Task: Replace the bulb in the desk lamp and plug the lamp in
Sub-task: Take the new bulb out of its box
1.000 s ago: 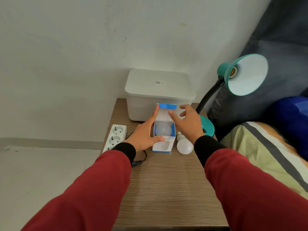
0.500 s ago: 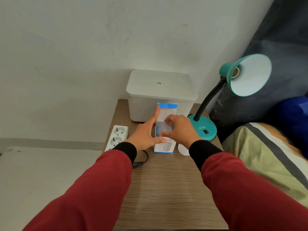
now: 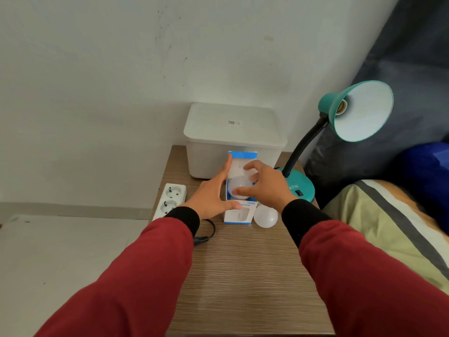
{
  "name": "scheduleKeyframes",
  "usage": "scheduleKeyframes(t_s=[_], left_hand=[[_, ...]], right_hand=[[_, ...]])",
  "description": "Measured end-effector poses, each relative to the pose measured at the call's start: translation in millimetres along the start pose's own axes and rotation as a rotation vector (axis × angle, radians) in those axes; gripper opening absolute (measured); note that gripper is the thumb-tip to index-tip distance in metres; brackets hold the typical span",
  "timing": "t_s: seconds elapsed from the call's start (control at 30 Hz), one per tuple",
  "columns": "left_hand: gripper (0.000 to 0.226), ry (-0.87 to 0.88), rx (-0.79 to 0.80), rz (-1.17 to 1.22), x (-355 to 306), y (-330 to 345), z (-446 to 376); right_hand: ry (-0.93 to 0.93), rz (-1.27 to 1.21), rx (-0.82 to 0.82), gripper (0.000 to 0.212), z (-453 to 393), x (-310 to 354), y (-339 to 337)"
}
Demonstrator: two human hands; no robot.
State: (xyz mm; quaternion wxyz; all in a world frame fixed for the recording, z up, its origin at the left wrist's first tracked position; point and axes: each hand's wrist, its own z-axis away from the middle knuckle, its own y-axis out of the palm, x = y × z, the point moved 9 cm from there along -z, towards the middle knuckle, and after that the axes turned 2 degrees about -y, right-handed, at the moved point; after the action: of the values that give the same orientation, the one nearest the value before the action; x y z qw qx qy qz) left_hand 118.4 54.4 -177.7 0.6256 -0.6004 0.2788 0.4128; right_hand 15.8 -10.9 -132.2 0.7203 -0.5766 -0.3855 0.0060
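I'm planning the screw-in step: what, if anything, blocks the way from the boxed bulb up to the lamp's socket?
Nothing visible does. The socket sits empty inside the teal shade, which opens toward the table. The new bulb is still in its open box, steadied by the left hand, with the right hand gripping it.

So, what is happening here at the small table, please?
A person is taking a new bulb out of its blue and white box. The left hand steadies the box on the wooden table, and the right hand closes its fingers around the bulb, which is partly inside. Another bulb lies beside the box. The teal desk lamp has an empty socket, and nothing is plugged into the white power strip.
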Motion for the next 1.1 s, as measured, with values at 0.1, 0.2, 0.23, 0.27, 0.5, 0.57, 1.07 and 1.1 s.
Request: scheduleKeyframes(t_s=[0.1,0.2,0.23,0.27,0.5,0.57,1.07,1.1], left_hand=[[0.120,0.009,-0.003,-0.021,-2,0,0],[0.120,0.000,-0.006,-0.029,-2,0,0],[0.120,-0.001,-0.007,-0.029,-2,0,0],[0.120,-0.001,-0.008,-0.032,-3,0,0],[0.121,-0.011,-0.024,-0.021,-3,0,1],[0.122,-0.009,-0.025,-0.009,-2,0,1],[0.081,-0.039,-0.163,-0.204,-5,-12,11],[0.079,-0.036,-0.165,-0.218,-7,-11,12]], right_hand=[[-0.046,-0.186,-0.038,0.062,1,-4,-8],[-0.058,-0.346,-0.101,0.050,-1,-10,-11],[-0.043,-0.376,-0.120,0.043,-1,-12,-10],[-0.021,-0.407,-0.137,0.035,0,-12,-10],[0.139,-0.747,-0.324,0.016,8,-21,-9],[0.199,-0.774,-0.409,0.014,11,-26,-10],[0.417,-0.599,-0.650,0.022,45,-41,-57],[0.420,-0.574,-0.660,0.024,48,-41,-60]])
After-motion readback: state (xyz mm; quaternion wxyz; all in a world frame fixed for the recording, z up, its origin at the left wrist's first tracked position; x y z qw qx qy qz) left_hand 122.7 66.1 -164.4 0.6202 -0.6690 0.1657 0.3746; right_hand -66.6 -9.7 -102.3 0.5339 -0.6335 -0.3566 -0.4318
